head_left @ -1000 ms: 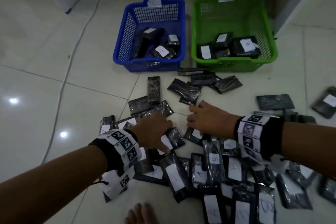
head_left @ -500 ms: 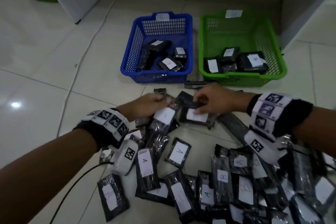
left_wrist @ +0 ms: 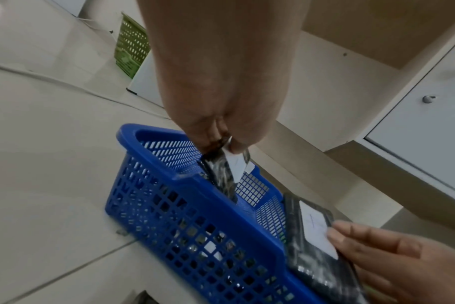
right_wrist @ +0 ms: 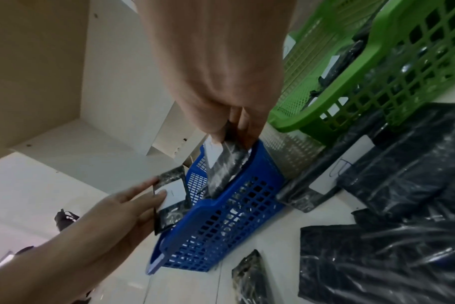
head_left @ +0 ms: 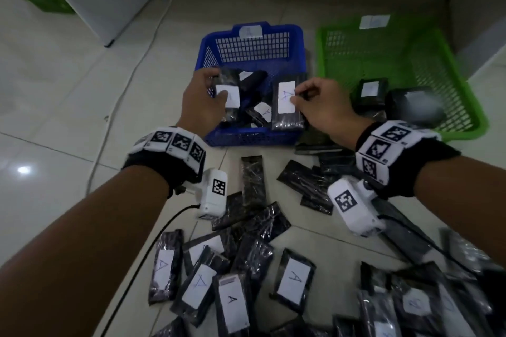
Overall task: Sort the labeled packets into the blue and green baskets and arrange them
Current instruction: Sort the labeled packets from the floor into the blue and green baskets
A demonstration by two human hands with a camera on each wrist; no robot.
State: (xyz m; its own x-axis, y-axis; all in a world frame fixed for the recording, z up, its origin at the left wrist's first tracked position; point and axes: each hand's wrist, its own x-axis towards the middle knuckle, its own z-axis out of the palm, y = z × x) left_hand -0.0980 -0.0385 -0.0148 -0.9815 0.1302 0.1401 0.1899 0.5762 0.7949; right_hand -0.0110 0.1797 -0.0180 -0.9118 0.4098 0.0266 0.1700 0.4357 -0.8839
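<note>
Left hand (head_left: 204, 101): fingers and thumb pinch one black packet (head_left: 229, 96) over the blue basket (head_left: 254, 137), frame centre. Right hand (head_left: 319, 107): pinches an A-labelled packet (head_left: 287, 105) inside that basket's right side. Green basket (head_left: 462, 107), right, holds packets. Loose packets (head_left: 294, 280) cover the lower floor.

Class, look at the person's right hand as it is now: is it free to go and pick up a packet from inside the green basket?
Probably not yet. The right hand already pinches a packet labelled A over the blue basket. The green basket sits beside it with its top open, so once that packet is released the way looks free.
</note>
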